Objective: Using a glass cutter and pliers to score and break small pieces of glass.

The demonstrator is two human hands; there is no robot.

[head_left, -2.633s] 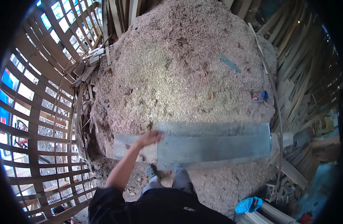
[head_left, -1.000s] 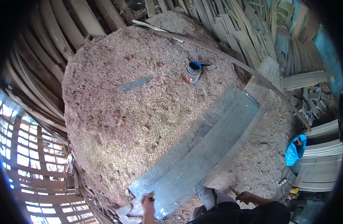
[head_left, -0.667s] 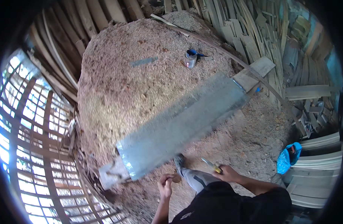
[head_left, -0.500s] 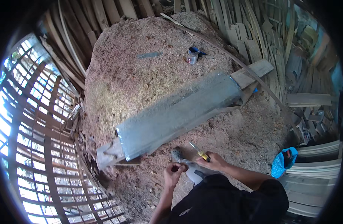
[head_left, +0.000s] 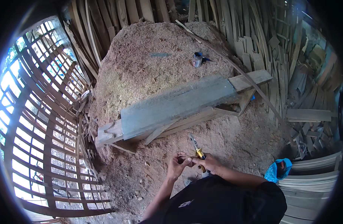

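My left hand [head_left: 177, 166] is pinching its fingertips together against my right hand [head_left: 210, 164], which is gripping a yellow-handled screwdriver [head_left: 197, 152], blade pointing away from me. Just beyond both hands, a grey plank [head_left: 175, 106] is lying across a sawdust heap [head_left: 149, 71].

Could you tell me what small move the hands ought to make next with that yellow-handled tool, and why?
Probably a firmer grip. The right hand holds the yellow-handled tool low on its handle, blade pointing up toward the grey sheet on the wooden bench. The left hand pinches close beside it, so steadying the tool seems sensible before lifting it.
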